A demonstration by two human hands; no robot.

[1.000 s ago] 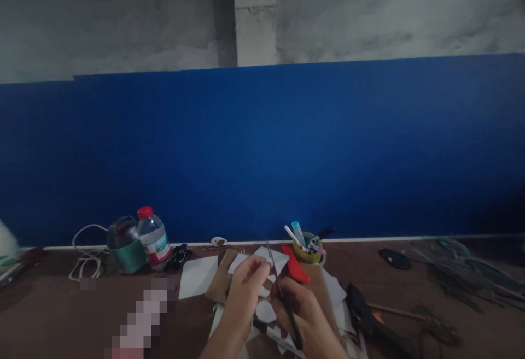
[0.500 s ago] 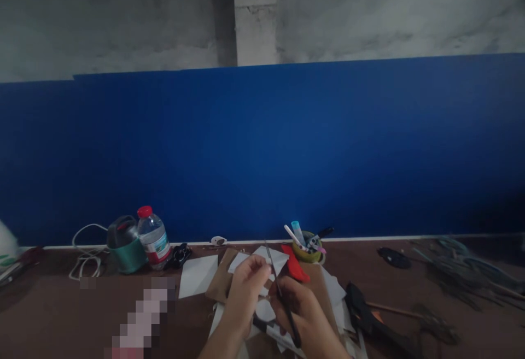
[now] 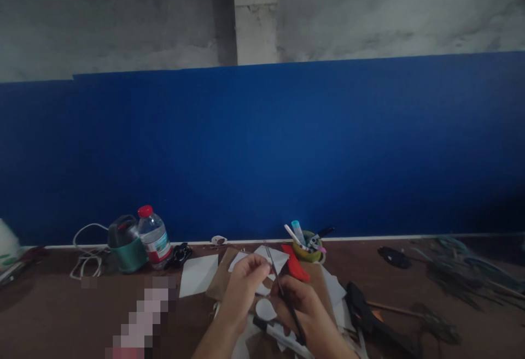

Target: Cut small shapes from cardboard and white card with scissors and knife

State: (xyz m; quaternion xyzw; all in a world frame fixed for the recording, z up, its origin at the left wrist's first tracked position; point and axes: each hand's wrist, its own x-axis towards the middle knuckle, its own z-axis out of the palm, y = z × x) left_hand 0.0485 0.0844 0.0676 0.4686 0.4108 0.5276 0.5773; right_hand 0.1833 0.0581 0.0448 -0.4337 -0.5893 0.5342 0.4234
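Observation:
My left hand (image 3: 243,291) pinches a piece of white paper (image 3: 270,258) above the brown table (image 3: 61,315). My right hand (image 3: 308,315) is closed round a pair of scissors (image 3: 275,274) whose blades point up and away into the paper's edge. Below the hands lie white paper cut-outs (image 3: 266,309), a brown card sheet (image 3: 221,282) and a marker (image 3: 283,337). A red piece (image 3: 296,266) lies just beyond my right hand.
A water bottle (image 3: 153,236), a green-taped round container (image 3: 125,244) and white cable (image 3: 84,258) stand at the back left. A yellow-green cup of pens (image 3: 308,244) sits behind the papers. A black glue gun (image 3: 369,315) and dark feathers (image 3: 463,277) lie right. A blue board backs the table.
Both hands have shifted slightly toward me with the paper and scissors; the cut-outs below are more exposed. Little else has moved.

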